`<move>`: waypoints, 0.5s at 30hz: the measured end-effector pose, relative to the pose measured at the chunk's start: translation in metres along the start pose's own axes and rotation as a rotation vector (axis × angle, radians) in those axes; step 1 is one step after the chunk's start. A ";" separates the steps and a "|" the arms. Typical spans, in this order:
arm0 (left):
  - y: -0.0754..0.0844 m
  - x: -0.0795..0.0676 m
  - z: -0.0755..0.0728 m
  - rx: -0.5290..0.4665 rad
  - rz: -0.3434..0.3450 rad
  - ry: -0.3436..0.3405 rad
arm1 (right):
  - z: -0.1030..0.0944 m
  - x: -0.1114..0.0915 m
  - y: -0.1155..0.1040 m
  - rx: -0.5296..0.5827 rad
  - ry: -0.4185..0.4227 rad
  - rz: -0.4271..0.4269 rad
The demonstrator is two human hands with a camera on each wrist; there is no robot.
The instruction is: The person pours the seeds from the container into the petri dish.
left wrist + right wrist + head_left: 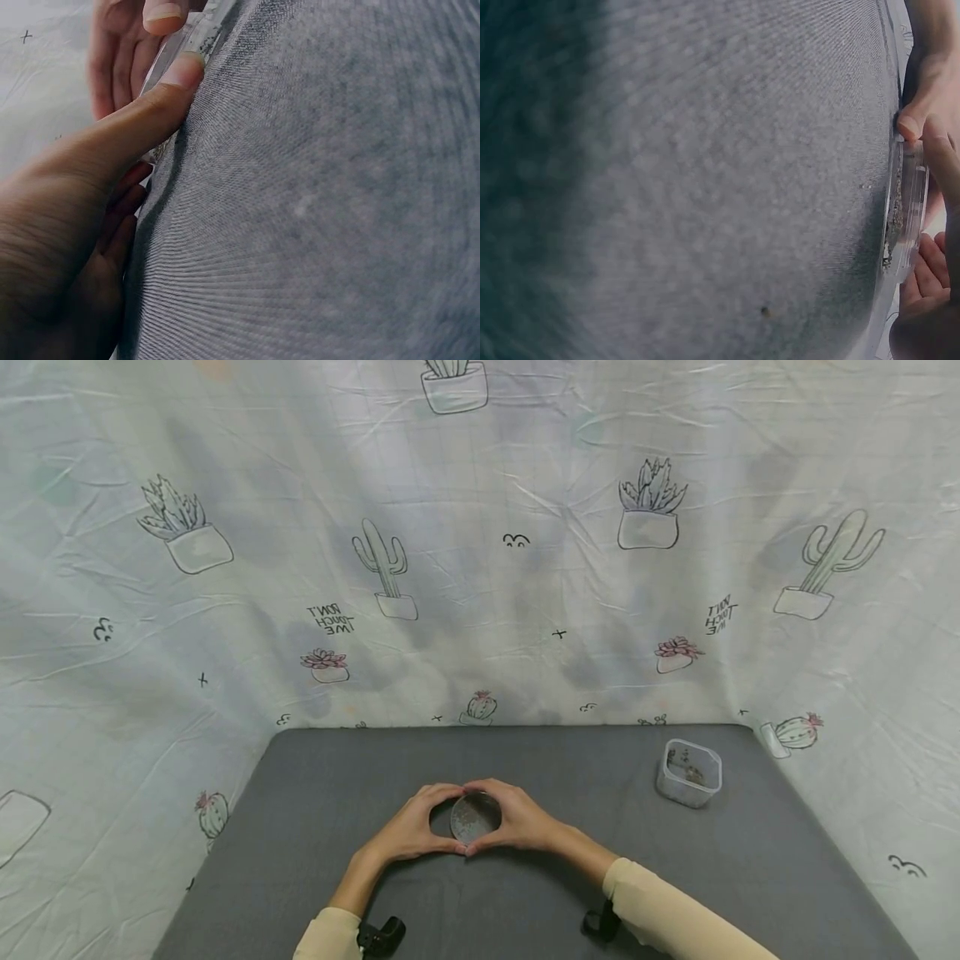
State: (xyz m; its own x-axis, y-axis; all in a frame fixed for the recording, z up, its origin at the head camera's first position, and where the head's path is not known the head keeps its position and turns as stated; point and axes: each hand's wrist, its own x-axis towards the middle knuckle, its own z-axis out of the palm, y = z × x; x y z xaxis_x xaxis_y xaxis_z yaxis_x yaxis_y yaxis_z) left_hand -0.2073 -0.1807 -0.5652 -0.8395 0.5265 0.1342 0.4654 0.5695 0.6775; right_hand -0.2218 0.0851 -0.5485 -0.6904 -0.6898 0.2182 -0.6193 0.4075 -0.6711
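A clear, shallow round petri dish [474,818] with small pale grains inside lies flat at the middle of the grey table. My left hand [408,828] curves round its left side, thumb at the near rim and fingers at the far rim. From the right, my right hand [525,821] grips it the same way, and the two hands' fingertips meet at the rim. In the right wrist view the petri dish [909,202] shows edge-on, dark and pale bits along its bottom. The left thumb presses the wall of the petri dish [214,30] in the left wrist view.
A clear plastic tub [686,789] with small brownish pieces in it stands at the back right of the grey table [465,910]. Behind and beside the table hangs a cactus-print curtain [480,568]. One small dark speck [765,311] lies on the cloth.
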 end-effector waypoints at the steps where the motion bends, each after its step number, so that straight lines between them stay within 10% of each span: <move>1: 0.000 0.000 0.000 -0.003 -0.004 -0.002 | 0.000 0.000 0.001 0.007 0.005 0.000; 15: 0.002 0.001 0.000 0.006 0.005 -0.006 | 0.002 -0.003 0.005 0.041 0.000 0.035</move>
State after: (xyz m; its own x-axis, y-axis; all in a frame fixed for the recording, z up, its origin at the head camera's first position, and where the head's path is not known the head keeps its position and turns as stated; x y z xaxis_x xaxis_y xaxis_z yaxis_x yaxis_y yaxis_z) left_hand -0.2072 -0.1791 -0.5632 -0.8354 0.5334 0.1329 0.4714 0.5707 0.6724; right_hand -0.2224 0.0879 -0.5540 -0.7116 -0.6753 0.1940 -0.5788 0.4069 -0.7067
